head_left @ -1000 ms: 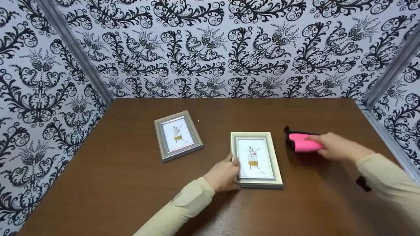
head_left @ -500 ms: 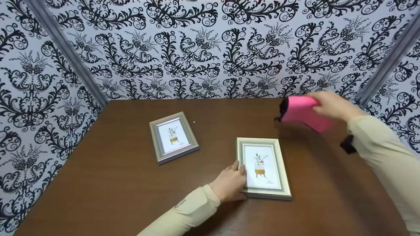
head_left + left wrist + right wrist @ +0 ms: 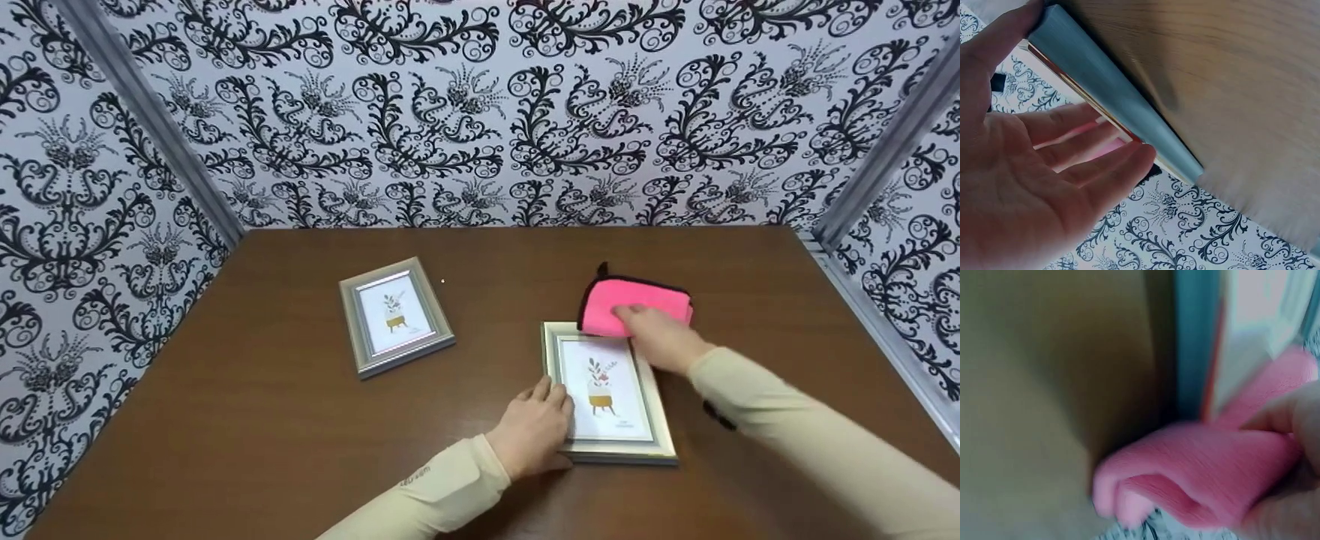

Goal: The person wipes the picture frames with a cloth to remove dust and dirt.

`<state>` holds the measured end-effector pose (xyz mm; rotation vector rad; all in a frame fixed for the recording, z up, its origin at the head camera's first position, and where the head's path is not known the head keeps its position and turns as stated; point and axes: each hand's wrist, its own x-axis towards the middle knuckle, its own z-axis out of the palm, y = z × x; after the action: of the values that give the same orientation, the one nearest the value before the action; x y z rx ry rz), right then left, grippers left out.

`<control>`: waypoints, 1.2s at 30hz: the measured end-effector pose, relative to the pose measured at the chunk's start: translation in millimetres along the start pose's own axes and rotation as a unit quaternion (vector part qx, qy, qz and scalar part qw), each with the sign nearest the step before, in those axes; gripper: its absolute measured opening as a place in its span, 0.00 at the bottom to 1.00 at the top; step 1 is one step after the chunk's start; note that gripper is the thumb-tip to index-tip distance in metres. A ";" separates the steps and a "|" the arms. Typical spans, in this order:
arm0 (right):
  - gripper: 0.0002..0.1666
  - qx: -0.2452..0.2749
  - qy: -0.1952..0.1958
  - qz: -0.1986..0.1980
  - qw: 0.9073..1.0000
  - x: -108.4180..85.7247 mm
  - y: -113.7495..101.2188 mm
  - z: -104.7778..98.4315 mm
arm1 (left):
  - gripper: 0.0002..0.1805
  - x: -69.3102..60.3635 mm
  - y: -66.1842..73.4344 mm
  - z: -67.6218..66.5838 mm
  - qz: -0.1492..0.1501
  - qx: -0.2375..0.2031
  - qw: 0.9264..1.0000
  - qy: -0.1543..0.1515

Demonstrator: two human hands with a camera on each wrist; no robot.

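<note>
A person's left hand (image 3: 532, 427) braced the cream picture frame (image 3: 609, 390) at its eight o'clock, fingers lightly bent along the side and thumb set by the seven o'clock corner — apparently to keep the frame from sliding, since it lay flat on the wooden table (image 3: 262, 390) and nothing else visible steadied it. Just past twelve o'clock on that frame, the right hand (image 3: 660, 341) pinched a pink, black-edged fleecy cloth (image 3: 637, 292) firmly. The cloth was folded into soft layers, which probably gave the fingers a thicker pad; in the blurred right wrist view it appeared to straddle the frame's far end, one flap over the face. The silver-gold picture frame (image 3: 396, 319) lay toward ten o'clock, slightly askew — well apart, out of both hands' way.
</note>
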<state>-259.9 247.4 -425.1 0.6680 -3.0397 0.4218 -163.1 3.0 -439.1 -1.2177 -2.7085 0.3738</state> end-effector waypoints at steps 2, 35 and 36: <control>0.30 -0.002 -0.004 0.000 1.000 -1.2 -3.4 6.4 | 0.47 0.7 -3.7 0.3 -0.011 -0.001 1.000 -0.017; 0.29 0.060 -0.045 -0.126 0.989 51.4 -53.5 21.3 | 0.42 18.5 -14.0 4.3 -0.003 -0.042 0.999 -0.026; 0.30 0.060 -0.042 -0.128 0.989 51.1 -52.6 21.0 | 0.39 19.0 -13.5 4.3 -0.004 -0.040 0.999 -0.020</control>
<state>-283.6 174.9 -428.6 1.0938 -2.9650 0.5852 -186.3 7.9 -438.7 -1.2335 -2.7868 0.2941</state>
